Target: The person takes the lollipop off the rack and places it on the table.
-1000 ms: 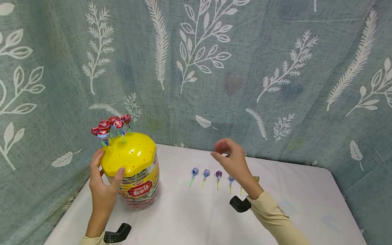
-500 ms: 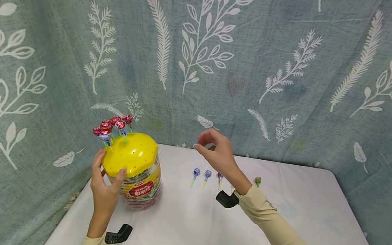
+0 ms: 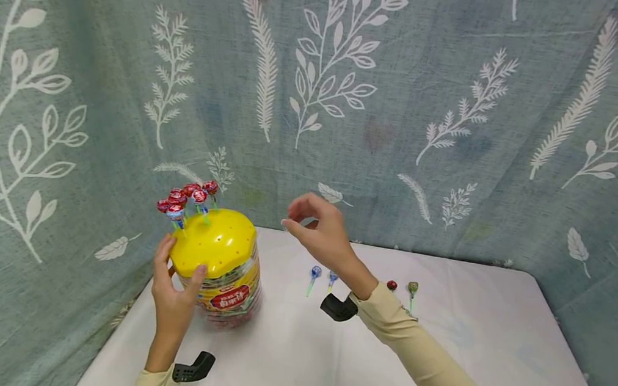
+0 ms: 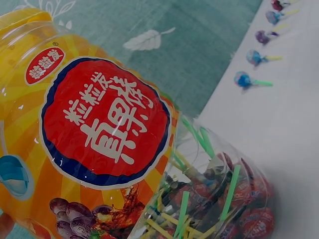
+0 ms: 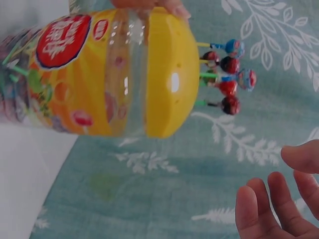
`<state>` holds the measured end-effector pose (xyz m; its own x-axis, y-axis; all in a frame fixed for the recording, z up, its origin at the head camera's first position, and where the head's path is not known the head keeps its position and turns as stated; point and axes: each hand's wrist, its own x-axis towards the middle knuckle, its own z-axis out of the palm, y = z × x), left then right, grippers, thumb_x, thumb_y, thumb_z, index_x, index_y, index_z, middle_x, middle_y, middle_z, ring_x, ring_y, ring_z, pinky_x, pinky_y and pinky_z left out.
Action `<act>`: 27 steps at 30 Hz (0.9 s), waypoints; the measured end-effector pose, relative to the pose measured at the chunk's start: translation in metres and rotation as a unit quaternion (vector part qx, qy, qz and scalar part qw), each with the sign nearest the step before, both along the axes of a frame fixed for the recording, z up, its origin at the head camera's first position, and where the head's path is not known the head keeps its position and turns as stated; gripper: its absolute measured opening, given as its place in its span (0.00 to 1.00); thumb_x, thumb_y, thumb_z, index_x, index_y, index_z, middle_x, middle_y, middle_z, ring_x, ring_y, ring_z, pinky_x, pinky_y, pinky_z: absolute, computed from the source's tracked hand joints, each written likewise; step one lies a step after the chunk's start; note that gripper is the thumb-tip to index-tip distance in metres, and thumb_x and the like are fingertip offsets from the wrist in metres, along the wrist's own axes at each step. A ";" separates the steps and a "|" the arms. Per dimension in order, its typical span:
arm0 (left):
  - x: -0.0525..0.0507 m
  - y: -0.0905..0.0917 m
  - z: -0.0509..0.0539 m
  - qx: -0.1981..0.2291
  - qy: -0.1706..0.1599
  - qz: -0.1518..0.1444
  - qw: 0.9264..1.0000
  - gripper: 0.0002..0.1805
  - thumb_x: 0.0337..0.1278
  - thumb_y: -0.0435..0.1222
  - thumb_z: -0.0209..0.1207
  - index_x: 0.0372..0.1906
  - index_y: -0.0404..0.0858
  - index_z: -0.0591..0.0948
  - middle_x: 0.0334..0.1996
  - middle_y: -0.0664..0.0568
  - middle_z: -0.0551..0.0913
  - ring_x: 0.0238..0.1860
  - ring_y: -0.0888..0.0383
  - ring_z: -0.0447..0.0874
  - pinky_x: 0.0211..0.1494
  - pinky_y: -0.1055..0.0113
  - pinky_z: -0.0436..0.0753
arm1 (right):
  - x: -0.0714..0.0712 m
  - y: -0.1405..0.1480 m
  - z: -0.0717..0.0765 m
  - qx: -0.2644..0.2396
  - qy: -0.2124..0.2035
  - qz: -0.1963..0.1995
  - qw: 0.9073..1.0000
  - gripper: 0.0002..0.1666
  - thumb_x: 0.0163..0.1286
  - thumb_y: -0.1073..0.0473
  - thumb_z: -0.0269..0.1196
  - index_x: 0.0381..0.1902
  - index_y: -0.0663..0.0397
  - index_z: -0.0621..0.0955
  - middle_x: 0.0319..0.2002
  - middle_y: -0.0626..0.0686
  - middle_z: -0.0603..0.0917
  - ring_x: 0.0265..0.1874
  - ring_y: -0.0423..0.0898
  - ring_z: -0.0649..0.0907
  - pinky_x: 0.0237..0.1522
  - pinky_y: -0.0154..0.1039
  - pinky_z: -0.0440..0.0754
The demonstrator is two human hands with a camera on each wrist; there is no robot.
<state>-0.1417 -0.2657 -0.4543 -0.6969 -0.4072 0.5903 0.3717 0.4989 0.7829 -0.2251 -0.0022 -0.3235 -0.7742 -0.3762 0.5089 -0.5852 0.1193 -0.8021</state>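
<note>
A clear plastic lollipop jar, labelled in yellow and red, stands at the left with its yellow lid on. My left hand grips the lid's near left side, thumb in front and fingers round the left edge. Several wrapped lollipops stand by their sticks in the lid's holes, towards its far left. To the right of the jar, my right hand is raised above the table, fingers loosely bent. In the right wrist view nothing shows between its thumb and fingers, and lollipops project from the lid.
A row of loose lollipops lies on the white table, from a blue one to a green one; my right forearm hides some. More lollipops fill the jar's lower part. A leaf-patterned curtain hangs behind the table.
My right hand has moved left, over the row and towards the jar. The left hand keeps its hold on the lid, and the whole head view has shifted slightly.
</note>
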 end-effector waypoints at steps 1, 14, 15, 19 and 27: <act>0.000 0.000 -0.001 0.001 0.000 0.001 1.000 0.41 0.50 0.35 0.63 0.71 0.50 0.60 0.72 0.58 0.55 0.70 0.57 0.54 0.64 0.45 0.58 | 0.000 -0.003 0.001 0.001 0.000 0.002 1.000 0.10 0.60 0.64 0.66 0.39 0.57 0.78 0.33 0.48 0.81 0.34 0.41 0.80 0.31 0.37 0.79; 0.003 0.004 0.011 -0.002 -0.002 -0.002 1.000 0.40 0.50 0.35 0.62 0.70 0.45 0.61 0.71 0.53 0.56 0.69 0.54 0.56 0.60 0.41 0.60 | -0.001 -0.049 0.010 0.000 0.004 0.030 1.000 0.10 0.61 0.65 0.65 0.41 0.57 0.78 0.36 0.54 0.82 0.35 0.44 0.81 0.34 0.34 0.79; 0.005 0.006 0.016 -0.003 -0.002 -0.002 1.000 0.39 0.50 0.34 0.62 0.70 0.43 0.61 0.71 0.52 0.56 0.68 0.53 0.56 0.59 0.39 0.60 | -0.002 -0.053 0.010 -0.001 0.004 0.032 0.999 0.11 0.61 0.65 0.65 0.42 0.57 0.78 0.37 0.54 0.82 0.36 0.44 0.81 0.34 0.33 0.79; 0.013 0.018 0.038 -0.007 -0.006 -0.005 1.000 0.37 0.51 0.33 0.60 0.68 0.32 0.60 0.69 0.41 0.57 0.67 0.46 0.57 0.57 0.36 0.60 | -0.004 -0.072 0.012 0.002 0.007 0.041 0.999 0.14 0.61 0.66 0.64 0.45 0.57 0.76 0.38 0.54 0.82 0.36 0.43 0.81 0.35 0.31 0.79; 0.004 0.010 0.026 -0.005 -0.027 0.011 1.000 0.40 0.48 0.38 0.63 0.68 0.38 0.61 0.69 0.49 0.57 0.66 0.50 0.57 0.56 0.38 0.61 | -0.009 -0.110 0.007 0.035 0.020 0.062 0.997 0.21 0.63 0.66 0.63 0.53 0.56 0.72 0.44 0.58 0.80 0.38 0.41 0.81 0.37 0.26 0.77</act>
